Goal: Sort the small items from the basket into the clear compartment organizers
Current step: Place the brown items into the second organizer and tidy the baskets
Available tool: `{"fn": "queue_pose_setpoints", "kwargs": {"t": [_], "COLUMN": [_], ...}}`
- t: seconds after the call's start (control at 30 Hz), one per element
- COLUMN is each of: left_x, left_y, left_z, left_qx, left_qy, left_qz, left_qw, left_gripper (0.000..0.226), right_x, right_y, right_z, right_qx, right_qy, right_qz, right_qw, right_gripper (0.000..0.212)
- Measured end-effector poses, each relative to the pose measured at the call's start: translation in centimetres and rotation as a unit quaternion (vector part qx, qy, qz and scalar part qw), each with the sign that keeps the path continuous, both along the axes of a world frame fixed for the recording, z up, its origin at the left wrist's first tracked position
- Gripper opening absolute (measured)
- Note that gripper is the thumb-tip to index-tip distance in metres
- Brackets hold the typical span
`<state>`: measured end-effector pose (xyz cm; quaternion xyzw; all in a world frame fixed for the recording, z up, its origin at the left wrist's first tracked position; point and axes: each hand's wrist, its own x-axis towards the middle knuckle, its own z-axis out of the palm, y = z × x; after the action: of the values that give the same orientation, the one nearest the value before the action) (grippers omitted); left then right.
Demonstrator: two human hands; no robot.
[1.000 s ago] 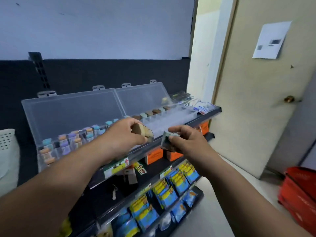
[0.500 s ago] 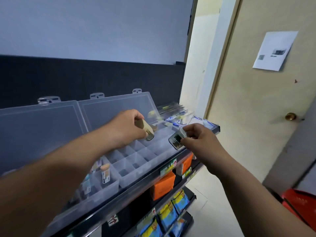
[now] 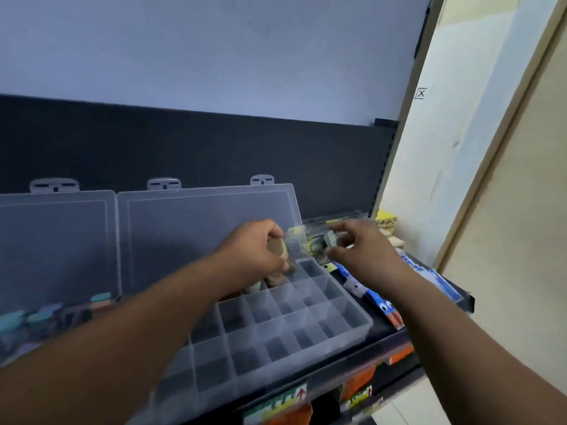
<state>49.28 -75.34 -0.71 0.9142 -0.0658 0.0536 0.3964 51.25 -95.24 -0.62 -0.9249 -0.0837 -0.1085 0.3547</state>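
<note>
Clear organizer (image 3: 352, 320), lid raised, at the right end of the shelf (image 3: 386, 342); its near rows along the shelf's front edge show no contents that we can see.

Past these, the left hand (image 3: 254, 250) grips a tan item (image 3: 277, 248), fingers and thumb curled round it, low over the far row near the organizer's far right corner. Tan-topped pieces stand in the compartments just below the hand. We cannot tell whether the held item's base already touches a compartment floor; the fingers hide it.

Just right of this, beyond the far right corner and over the blue packets (image 3: 365, 286) on the shelf, the right hand (image 3: 359, 250) pinches a small grey item (image 3: 330, 239). It is blurred, and we cannot tell what kind of item it is.

Compared with half a second ago, both hands have travelled toward the shelf's back edge. The tan item has come down from above the middle of the grid to the far row. The grey item has passed off the organizer's right side.

We judge that the tan item is about to be released among its like, while the grey item waits its turn.

A second organizer (image 3: 58, 240) stands at the left, holding coloured pieces.
</note>
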Motion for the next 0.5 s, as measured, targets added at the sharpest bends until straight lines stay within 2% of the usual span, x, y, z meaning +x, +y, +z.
{"fn": "queue_pose_setpoints", "kwargs": {"t": [0.17, 0.33, 0.5], "left_x": [2.8, 4.1, 4.7], "left_y": [-2.3, -3.6, -4.3], "left_z": [-0.9, -2.1, -2.9], "left_qx": [0.028, 0.097, 0.171], "left_qy": [0.020, 0.063, 0.075], "left_qz": [0.052, 0.043, 0.038], "left_qw": [0.998, 0.992, 0.982], "left_gripper": [0.028, 0.037, 0.048], "right_x": [4.7, 7.1, 8.1], "right_y": [-0.6, -0.8, -0.8], "right_z": [-0.9, -2.5, -3.5], "right_qx": [-0.107, -0.176, -0.189], "right_qy": [0.038, 0.059, 0.070], "right_qz": [0.051, 0.109, 0.145], "right_qw": [0.992, 0.977, 0.969], "right_gripper": [0.040, 0.026, 0.034]}}
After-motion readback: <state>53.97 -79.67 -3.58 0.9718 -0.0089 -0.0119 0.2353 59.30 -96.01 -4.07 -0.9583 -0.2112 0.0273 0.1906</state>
